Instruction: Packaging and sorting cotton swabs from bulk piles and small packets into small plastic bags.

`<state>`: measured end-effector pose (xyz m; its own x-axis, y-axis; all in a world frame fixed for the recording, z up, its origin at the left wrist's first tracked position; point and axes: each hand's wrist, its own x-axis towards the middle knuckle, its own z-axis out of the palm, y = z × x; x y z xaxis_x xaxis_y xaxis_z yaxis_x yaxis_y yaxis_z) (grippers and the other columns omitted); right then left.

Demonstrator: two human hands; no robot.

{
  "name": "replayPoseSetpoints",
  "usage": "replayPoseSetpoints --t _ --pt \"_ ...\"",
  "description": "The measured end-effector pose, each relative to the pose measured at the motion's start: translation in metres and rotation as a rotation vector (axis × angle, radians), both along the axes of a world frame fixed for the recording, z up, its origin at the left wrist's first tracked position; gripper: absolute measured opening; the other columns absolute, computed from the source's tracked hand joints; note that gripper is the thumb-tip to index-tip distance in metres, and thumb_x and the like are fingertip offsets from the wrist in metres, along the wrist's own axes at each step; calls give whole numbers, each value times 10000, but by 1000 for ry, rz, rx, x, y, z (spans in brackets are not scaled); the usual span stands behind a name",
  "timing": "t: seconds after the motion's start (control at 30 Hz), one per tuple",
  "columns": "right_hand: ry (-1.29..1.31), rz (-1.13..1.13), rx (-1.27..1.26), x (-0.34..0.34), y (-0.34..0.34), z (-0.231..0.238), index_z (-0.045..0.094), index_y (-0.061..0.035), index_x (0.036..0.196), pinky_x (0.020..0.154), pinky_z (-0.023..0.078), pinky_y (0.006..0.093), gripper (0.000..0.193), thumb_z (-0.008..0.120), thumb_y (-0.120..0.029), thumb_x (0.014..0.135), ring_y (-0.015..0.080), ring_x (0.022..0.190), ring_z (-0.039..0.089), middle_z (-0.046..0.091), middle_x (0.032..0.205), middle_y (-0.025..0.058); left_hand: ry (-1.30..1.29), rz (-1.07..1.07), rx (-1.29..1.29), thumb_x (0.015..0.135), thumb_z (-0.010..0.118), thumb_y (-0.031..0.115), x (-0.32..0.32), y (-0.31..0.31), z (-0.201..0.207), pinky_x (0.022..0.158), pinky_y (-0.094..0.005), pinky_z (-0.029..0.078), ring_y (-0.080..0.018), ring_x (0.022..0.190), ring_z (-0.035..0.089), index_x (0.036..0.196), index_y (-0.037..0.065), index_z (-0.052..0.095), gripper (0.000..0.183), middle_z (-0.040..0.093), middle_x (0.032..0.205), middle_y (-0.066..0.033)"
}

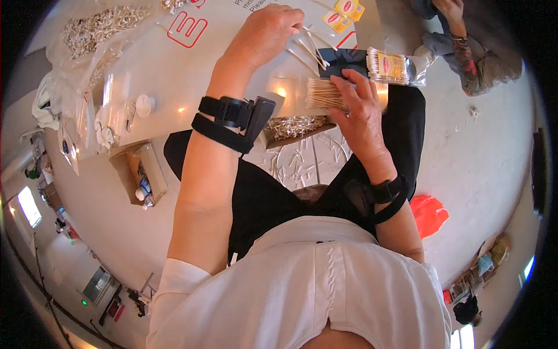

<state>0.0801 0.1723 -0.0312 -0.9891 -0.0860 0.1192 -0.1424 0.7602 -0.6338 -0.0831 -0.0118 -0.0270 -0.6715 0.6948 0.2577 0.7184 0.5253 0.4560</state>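
Note:
My left hand (268,36) reaches over the table, its fingers pinched at the end of a thin cotton swab. Several loose cotton swabs (311,51) lie spread on the table beside those fingertips. Near the table's front edge, my right hand (361,110) is closed round the right end of a neat bundle of cotton swabs (324,94). The palm side of this hand is hidden. Just beyond it lies a clear packet of cotton swabs (388,67) with a yellow and red label. Two small yellow cards (343,14) rest farther back.
A large heap of cotton swabs (104,30) sits in clear plastic at the far left. Below the table edge stands a box of swabs (295,128), with scattered ones on the floor. A cardboard box (139,174) stands at left. Another person's arm (456,29) shows at far right.

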Motion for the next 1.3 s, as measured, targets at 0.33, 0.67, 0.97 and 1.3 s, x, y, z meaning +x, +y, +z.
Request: replayPoseSetpoints --t 0.33,0.67,0.97,1.3 --pt "-21 -7 -31 1 0 1 548 -54 1130 939 392 432 577 695 15 577 348 1086 449 469 1192 144 82 36 143 754 583 55 -44 29 -25 750 -368 469 -303 827 561 806 19 577 63 579 817 -112" --pt "-29 -2 -45 0 -1 3 550 -60 1125 933 397 435 576 707 5 574 349 1085 456 471 1197 140 89 76 113 713 629 65 -53 46 -40 713 -402 473 -298 813 570 748 65 577 62 581 783 -102" --pt "13 -8 -57 -1 -1 -3 565 -53 1107 925 407 427 546 700 0 581 354 1062 481 498 1170 142 99 90 -332 670 547 -39 -23 32 -14 818 -401 457 -350 952 527 882 -64 538 213 553 922 -213" --pt "-15 -49 -147 1 -1 -10 585 -28 1102 946 421 379 543 703 23 575 325 1097 486 502 1188 130 -1133 615 239 807 594 40 107 -57 9 392 -197 352 -66 484 492 756 10 557 69 559 632 -31"
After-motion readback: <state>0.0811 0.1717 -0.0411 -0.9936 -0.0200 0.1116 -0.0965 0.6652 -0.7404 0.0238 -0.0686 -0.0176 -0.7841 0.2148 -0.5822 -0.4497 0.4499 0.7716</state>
